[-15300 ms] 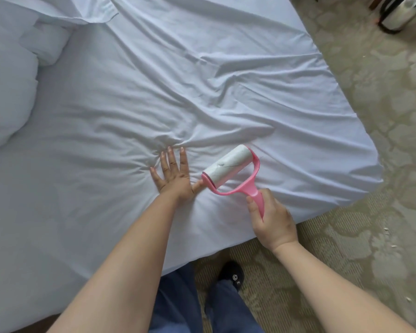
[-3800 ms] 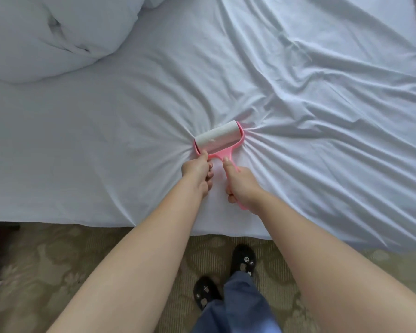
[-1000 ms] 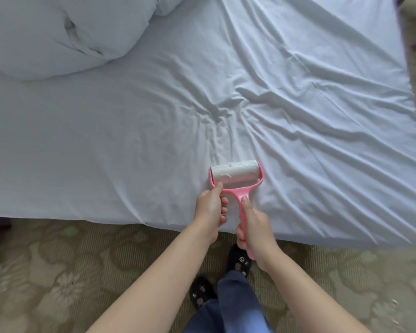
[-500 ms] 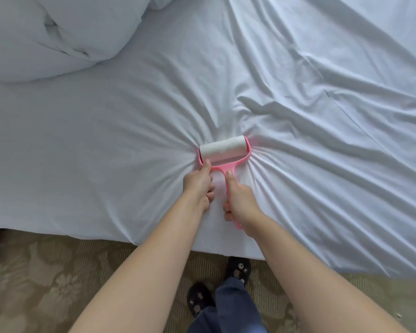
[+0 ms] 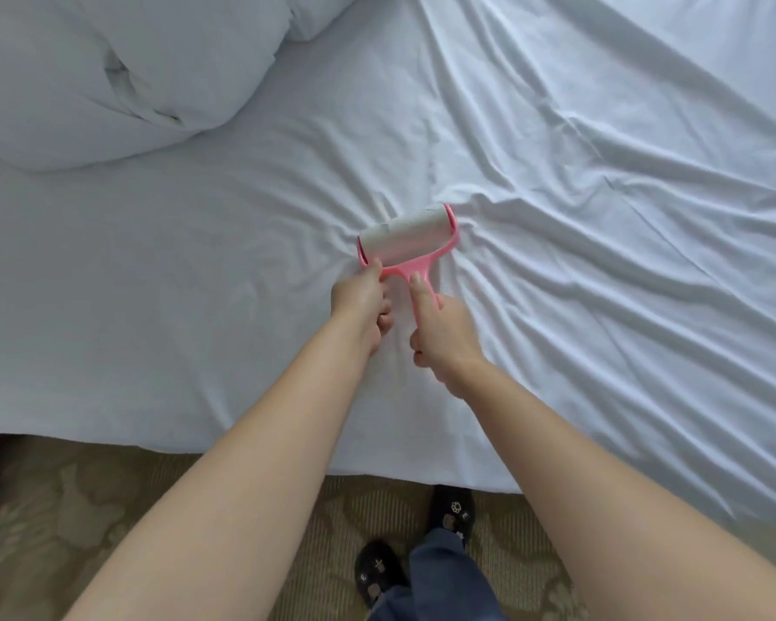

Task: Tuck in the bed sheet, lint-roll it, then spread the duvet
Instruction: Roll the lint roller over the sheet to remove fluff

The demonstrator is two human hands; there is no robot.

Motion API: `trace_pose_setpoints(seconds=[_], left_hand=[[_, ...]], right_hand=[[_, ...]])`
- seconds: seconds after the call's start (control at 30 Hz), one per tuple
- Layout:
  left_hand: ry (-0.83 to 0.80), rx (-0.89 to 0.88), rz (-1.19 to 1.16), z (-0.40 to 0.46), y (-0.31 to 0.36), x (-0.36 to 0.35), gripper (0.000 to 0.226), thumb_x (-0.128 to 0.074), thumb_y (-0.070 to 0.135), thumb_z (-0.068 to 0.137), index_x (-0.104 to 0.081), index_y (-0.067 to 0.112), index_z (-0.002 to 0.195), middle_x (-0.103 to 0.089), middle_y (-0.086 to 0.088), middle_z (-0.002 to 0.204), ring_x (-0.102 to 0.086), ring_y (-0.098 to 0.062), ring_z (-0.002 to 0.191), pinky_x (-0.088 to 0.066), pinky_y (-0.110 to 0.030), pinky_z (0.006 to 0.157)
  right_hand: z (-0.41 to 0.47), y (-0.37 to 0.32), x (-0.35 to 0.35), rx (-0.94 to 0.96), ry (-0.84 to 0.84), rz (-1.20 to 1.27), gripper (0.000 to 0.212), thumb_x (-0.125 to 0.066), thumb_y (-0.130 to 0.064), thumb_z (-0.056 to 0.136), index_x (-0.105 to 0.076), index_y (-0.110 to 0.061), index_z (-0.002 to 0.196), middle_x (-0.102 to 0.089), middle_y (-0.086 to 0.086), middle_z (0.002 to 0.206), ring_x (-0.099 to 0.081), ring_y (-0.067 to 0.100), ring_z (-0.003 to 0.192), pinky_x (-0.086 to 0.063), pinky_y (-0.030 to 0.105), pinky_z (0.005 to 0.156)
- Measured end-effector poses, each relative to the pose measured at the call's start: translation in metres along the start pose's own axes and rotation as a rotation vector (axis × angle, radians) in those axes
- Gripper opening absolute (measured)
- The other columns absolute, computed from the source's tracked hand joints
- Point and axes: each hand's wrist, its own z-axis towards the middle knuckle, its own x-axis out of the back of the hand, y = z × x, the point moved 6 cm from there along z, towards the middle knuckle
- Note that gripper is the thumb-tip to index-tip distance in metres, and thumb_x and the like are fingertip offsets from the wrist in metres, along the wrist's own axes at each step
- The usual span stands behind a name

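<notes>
Gripping the lint roller (image 5: 406,237), both hands sit just behind it.

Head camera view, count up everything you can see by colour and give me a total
White: 2, the bed sheet and the bunched duvet
Pink: 1, the lint roller, gripped by the right hand with the left hand pinching its frame
Black: 2, the shoes
Total: 5
</notes>
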Motion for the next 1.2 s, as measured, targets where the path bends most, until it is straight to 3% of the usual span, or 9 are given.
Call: trace_pose_setpoints(seconds=[0.13,0.27,0.4,0.57,0.8,0.93,1.2], left_hand=[[-0.030,-0.058,-0.002,-0.038,-0.016,0.004,0.029,-0.054,0.033,0.097,-0.053,0.016,0.074,-0.033,0.008,0.042,-0.026,-0.007,0.035,-0.023,-0.018,0.038],[-0.062,-0.045,0.048,-0.067,-0.045,0.004,0.028,-0.055,0.030,0.096,-0.050,0.016,0.073,-0.035,0.005,0.047,-0.028,-0.009,0.039,-0.025,-0.019,0.039],[-0.093,0.009,0.122,-0.084,-0.082,0.006,0.029,-0.057,0.030,0.096,-0.051,0.015,0.072,-0.036,0.004,0.049,-0.029,-0.010,0.042,-0.026,-0.023,0.043],[-0.116,0.062,0.184,-0.091,-0.115,0.004,0.029,-0.057,0.031,0.095,-0.051,0.014,0.073,-0.035,0.002,0.051,-0.029,-0.009,0.040,-0.024,-0.021,0.042],[-0.037,0.106,0.148,-0.067,-0.115,-0.009,0.034,-0.059,0.037,0.094,-0.051,0.015,0.069,-0.037,0.001,0.054,-0.028,-0.009,0.041,-0.023,-0.017,0.038],[-0.011,0.120,0.133,-0.048,-0.097,-0.023,0.033,-0.058,0.037,0.094,-0.050,0.016,0.070,-0.039,0.002,0.055,-0.028,-0.009,0.041,-0.023,-0.016,0.039],[-0.030,0.128,0.054,-0.008,-0.066,-0.044,0.032,-0.059,0.035,0.094,-0.049,0.019,0.068,-0.040,0.010,0.040,-0.030,-0.004,0.031,-0.021,-0.013,0.035]], right_hand=[[-0.035,0.017,0.004,0.039,0.047,0.189,0.051,-0.042,-0.053,0.095,-0.027,-0.018,0.061,-0.028,-0.003,0.049,-0.025,0.013,0.042,-0.023,0.019,0.037],[-0.071,0.051,0.011,-0.031,0.095,0.284,0.047,-0.039,-0.054,0.096,-0.040,-0.013,0.072,-0.034,0.004,0.051,-0.030,0.013,0.039,-0.024,0.017,0.035],[-0.099,0.087,0.015,-0.091,0.132,0.422,0.044,-0.040,-0.052,0.096,-0.053,-0.011,0.088,-0.034,-0.001,0.046,-0.031,0.011,0.039,-0.025,0.020,0.036],[-0.119,0.115,0.022,-0.185,0.156,0.514,0.044,-0.037,-0.052,0.098,-0.053,-0.014,0.083,-0.028,0.000,0.053,-0.027,0.010,0.041,-0.022,0.020,0.038],[-0.090,0.108,0.034,-0.268,0.061,0.337,0.049,-0.029,-0.060,0.097,-0.052,-0.017,0.090,-0.035,0.001,0.056,-0.032,0.012,0.045,-0.025,0.020,0.040],[-0.064,0.088,0.040,-0.247,0.065,0.276,0.052,-0.027,-0.059,0.098,-0.049,-0.015,0.079,-0.035,0.002,0.057,-0.034,0.013,0.044,-0.024,0.014,0.035],[-0.012,0.062,0.044,-0.172,0.088,0.193,0.053,-0.027,-0.060,0.096,-0.050,-0.015,0.080,-0.038,-0.001,0.055,-0.038,0.016,0.051,-0.034,0.024,0.045]])
